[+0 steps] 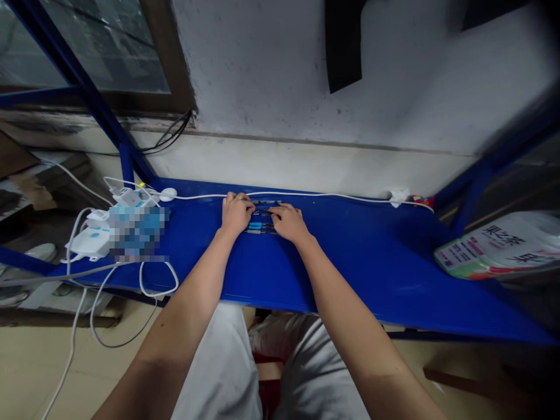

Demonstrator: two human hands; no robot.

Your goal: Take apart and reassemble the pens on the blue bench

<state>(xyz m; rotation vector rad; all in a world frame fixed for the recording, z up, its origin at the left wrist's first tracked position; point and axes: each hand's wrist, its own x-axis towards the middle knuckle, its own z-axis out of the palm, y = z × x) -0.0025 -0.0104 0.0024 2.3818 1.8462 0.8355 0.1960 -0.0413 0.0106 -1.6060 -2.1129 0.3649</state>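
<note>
Resting on pens (261, 225) | left hand (237, 212), right hand (289, 222) flank them | fingers touching, grasp unclear

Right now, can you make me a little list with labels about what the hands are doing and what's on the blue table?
surface: blue table against a white wall
left hand: left hand rests palm down on the pens
right hand: right hand rests on the same pens, fingers pointing left
things under hands: a row of thin pens lying flat, one with a blue part
cable: white cable runs along the table's back edge
left side: white chargers with looping cords
right side: printed packet at the table's end
</note>
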